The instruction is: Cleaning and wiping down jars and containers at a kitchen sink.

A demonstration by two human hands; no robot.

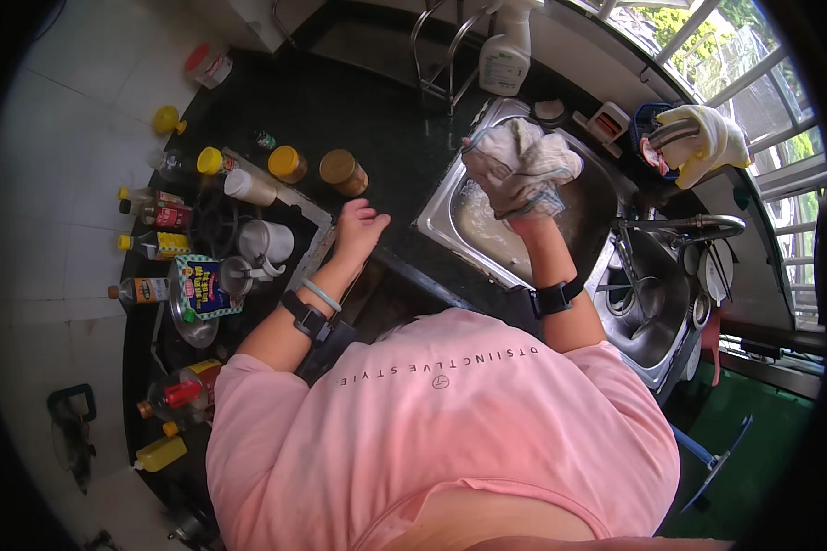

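Observation:
A pale cloth (524, 165) with bluish edges is bunched in my right hand (526, 224), above the left bowl of a steel sink (435, 222). The cloth hides most of that hand's fingers. Cloudy water (486, 231) shows in the bowl below. My left hand (360, 234) is empty, its fingers loosely curled and the thumb apart, over the dark countertop (393, 148). Just beyond it stands a jar with a brown lid (344, 172). Left of that are a yellow-lidded jar (287, 164) and a white-capped container (249, 187).
A spray bottle (506, 55) and a metal rack (448, 58) stand behind the sink. Bottles (169, 215), a white lidded mug (265, 241) and a printed packet (208, 288) crowd the left. The faucet (703, 222) reaches over the right bowl (651, 303), which holds utensils.

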